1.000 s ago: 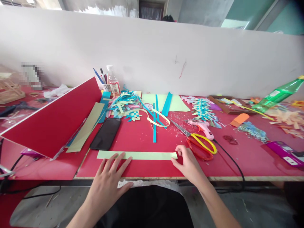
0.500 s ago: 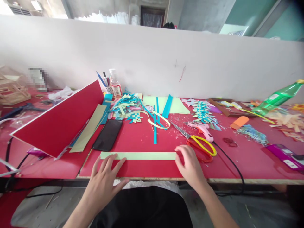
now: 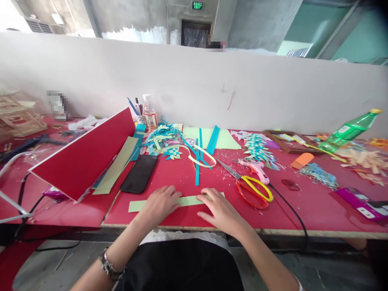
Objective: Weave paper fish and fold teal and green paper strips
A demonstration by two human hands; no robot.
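A long pale green paper strip (image 3: 188, 201) lies flat across the red table near its front edge, tilted slightly up to the right. My left hand (image 3: 162, 204) rests over the strip left of its middle, fingers lying on the paper and thumb apart. Nearer the right end, my right hand (image 3: 216, 208) touches it with bent fingers, the thumb held away from them. Neither hand grips the paper. Parts of the strip are hidden under both hands.
Scissors (image 3: 254, 190) and a pink glue gun (image 3: 256, 169) lie right of my hands. A black phone (image 3: 139, 174) is at the left, beside a leaning red board (image 3: 87, 155). Cut paper strips (image 3: 160, 137) heap up behind, and a green bottle (image 3: 348, 131) tilts far right.
Both hands have moved inward along the strip, the left to the right and the right to the left. The strip now slants instead of lying level. The camera view has tilted up slightly.
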